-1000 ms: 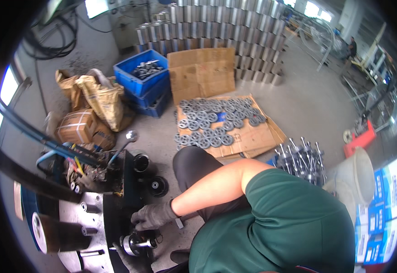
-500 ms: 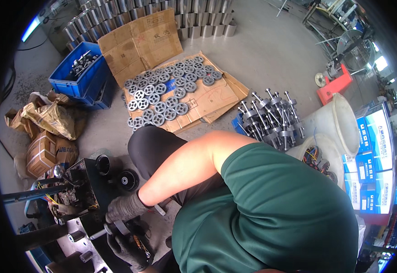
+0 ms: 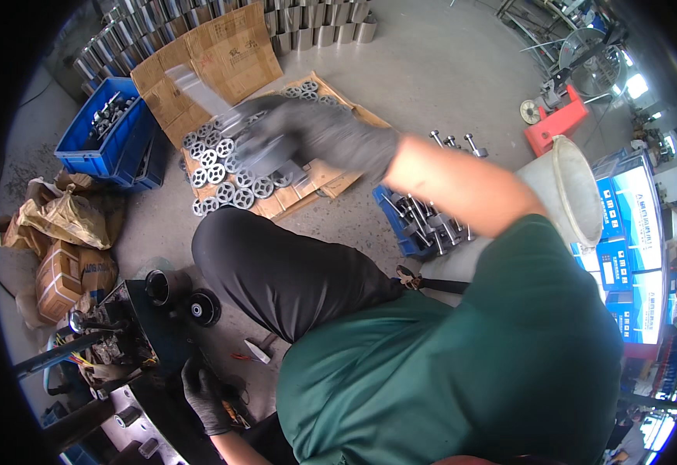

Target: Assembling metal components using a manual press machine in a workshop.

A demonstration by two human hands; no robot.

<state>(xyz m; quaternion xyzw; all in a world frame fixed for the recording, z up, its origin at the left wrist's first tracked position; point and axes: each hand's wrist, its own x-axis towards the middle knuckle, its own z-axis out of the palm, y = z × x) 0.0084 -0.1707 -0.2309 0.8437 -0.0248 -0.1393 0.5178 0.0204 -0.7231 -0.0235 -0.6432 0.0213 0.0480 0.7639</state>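
grey floor (image 3: pixel 424 77); right grip (image 3: pixel 319 136) holds blurred metal part (image 3: pixel 270 157)

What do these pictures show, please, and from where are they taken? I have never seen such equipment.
Here a person in a green shirt works, not a robot. A wide fisheye camera worn on the head looks down, so straight edges bend. The left hand in a dark grey glove is beside a dark metal machine. The right hand, gloved too, holds a long grey metal piece, too blurred to identify. Round grey spoked wheels lie on a flat brown cardboard sheet.
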